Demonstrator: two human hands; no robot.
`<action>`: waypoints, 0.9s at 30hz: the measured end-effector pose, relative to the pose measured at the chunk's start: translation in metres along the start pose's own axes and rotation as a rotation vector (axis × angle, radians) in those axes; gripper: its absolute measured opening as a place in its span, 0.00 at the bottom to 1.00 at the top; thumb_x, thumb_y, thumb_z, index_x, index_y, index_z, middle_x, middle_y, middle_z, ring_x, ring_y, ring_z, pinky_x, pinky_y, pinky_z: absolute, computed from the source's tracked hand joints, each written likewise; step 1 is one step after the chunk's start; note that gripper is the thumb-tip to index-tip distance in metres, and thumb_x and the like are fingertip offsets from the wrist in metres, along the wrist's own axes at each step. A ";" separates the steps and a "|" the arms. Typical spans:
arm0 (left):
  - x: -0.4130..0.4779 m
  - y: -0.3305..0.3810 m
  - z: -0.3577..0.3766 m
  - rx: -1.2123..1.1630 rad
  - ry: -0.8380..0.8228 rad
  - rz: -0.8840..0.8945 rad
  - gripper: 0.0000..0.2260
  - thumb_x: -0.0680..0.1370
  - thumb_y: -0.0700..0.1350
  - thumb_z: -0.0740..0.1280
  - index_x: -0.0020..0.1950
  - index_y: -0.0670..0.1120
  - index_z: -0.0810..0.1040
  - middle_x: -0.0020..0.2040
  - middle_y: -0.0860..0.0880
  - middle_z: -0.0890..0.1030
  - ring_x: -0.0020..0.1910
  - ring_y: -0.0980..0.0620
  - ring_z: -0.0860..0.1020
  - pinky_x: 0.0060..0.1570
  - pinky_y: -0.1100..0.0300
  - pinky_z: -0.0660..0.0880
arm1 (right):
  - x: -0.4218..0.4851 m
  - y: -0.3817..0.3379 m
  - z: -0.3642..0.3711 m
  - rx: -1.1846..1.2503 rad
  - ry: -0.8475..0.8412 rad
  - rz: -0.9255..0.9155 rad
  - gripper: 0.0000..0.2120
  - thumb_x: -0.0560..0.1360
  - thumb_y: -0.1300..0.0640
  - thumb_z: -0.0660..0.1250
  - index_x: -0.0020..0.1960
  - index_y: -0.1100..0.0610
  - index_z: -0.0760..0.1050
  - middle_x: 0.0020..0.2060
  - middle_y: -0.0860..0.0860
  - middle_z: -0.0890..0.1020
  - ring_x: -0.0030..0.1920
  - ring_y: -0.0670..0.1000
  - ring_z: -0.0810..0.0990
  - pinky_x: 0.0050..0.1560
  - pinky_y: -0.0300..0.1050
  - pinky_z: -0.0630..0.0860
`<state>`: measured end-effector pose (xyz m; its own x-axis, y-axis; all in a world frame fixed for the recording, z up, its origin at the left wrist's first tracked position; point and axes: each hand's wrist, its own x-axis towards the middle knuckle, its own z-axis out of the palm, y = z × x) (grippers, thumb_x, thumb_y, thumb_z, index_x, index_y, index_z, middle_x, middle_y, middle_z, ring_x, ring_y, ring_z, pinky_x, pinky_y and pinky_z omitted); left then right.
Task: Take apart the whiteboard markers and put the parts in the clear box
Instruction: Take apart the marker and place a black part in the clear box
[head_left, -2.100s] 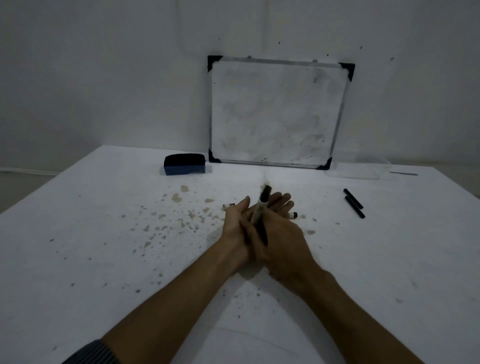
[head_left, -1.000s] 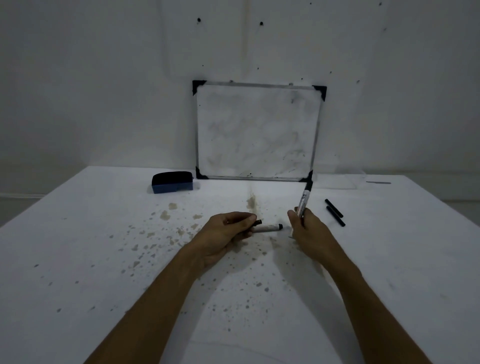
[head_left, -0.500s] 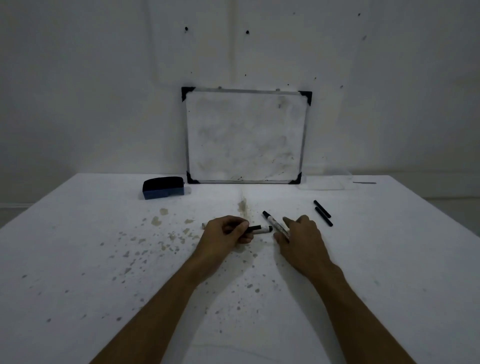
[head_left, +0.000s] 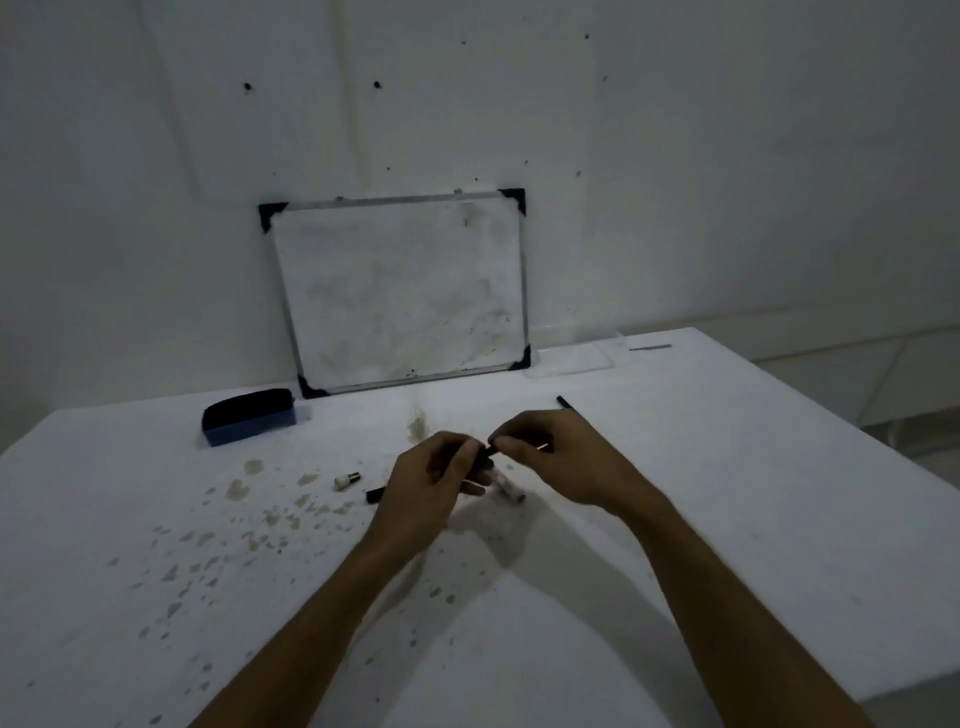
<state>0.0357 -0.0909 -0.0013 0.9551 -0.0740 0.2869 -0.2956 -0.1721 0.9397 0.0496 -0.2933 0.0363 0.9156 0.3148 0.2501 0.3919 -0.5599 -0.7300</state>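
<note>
Both my hands meet over the middle of the white table. My left hand (head_left: 434, 480) grips a black marker part (head_left: 375, 494) whose dark end sticks out to the left. My right hand (head_left: 558, 454) pinches the other end of that part (head_left: 490, 450) with thumb and fingers. A white marker body (head_left: 509, 488) lies on the table just under my hands. A small white-and-dark marker piece (head_left: 347, 480) lies to the left. One black stick-like part (head_left: 562, 401) shows behind my right hand. The clear box (head_left: 576, 353) stands at the back right by the wall.
A whiteboard (head_left: 400, 291) leans on the wall at the back. A blue-and-black eraser (head_left: 248, 415) lies to its left. Brown stains (head_left: 270, 514) speckle the table's left half. The table's right edge (head_left: 831, 415) drops off toward the floor.
My right hand left the white marker body on the table and came over to my left hand. Both hands now hold the black part together. My view has tilted and shifted.
</note>
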 end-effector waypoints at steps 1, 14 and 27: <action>0.006 0.004 0.004 0.130 -0.034 0.072 0.06 0.84 0.47 0.66 0.56 0.51 0.82 0.45 0.54 0.88 0.44 0.56 0.86 0.44 0.65 0.81 | 0.004 0.003 -0.009 0.005 0.026 0.027 0.09 0.82 0.48 0.67 0.57 0.48 0.84 0.44 0.38 0.85 0.47 0.34 0.82 0.43 0.27 0.75; 0.154 0.032 0.068 0.668 -0.020 0.320 0.07 0.81 0.47 0.70 0.56 0.46 0.84 0.47 0.52 0.88 0.44 0.56 0.85 0.49 0.57 0.82 | 0.064 0.135 -0.091 -0.389 0.295 0.488 0.23 0.82 0.44 0.61 0.72 0.55 0.73 0.68 0.55 0.80 0.69 0.59 0.74 0.69 0.53 0.67; 0.346 -0.007 0.193 0.979 -0.262 0.023 0.12 0.79 0.42 0.73 0.60 0.38 0.84 0.58 0.39 0.85 0.55 0.42 0.83 0.56 0.55 0.80 | 0.073 0.193 -0.063 -0.596 0.254 0.472 0.37 0.81 0.35 0.49 0.82 0.56 0.58 0.83 0.56 0.57 0.82 0.60 0.52 0.80 0.59 0.46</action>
<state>0.3646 -0.3054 0.0558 0.9493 -0.2803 0.1422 -0.3126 -0.8890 0.3346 0.1982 -0.4265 -0.0465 0.9612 -0.2014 0.1887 -0.1257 -0.9282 -0.3502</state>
